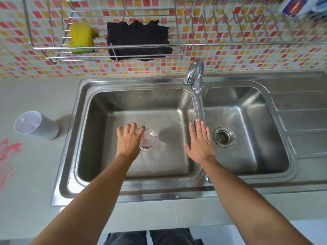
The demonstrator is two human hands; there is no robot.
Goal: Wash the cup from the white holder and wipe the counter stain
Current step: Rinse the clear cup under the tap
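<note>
Rinsing is seemingly beginning: the left hand point(130, 139) is gripping the clear plastic cup streaked pink point(152, 139), tipping it over the stainless-steel double sink point(70, 147) drain. The right hand point(200, 140) is hovering flat and empty, and the chrome tap point(194, 71) probably needs opening next. A pink stain point(8, 152) is sitting on the grey counter point(35, 177) near the white cylindrical holder point(38, 125).

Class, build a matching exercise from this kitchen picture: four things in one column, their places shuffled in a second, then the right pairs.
1 clear cup
2 white holder
3 yellow sponge
4 pink stain

A smeared on the counter, far left
B on the wire rack
C held by the left hand over the left basin
D standing on the counter between stain and sink

Pairs: 1-C, 2-D, 3-B, 4-A
</note>
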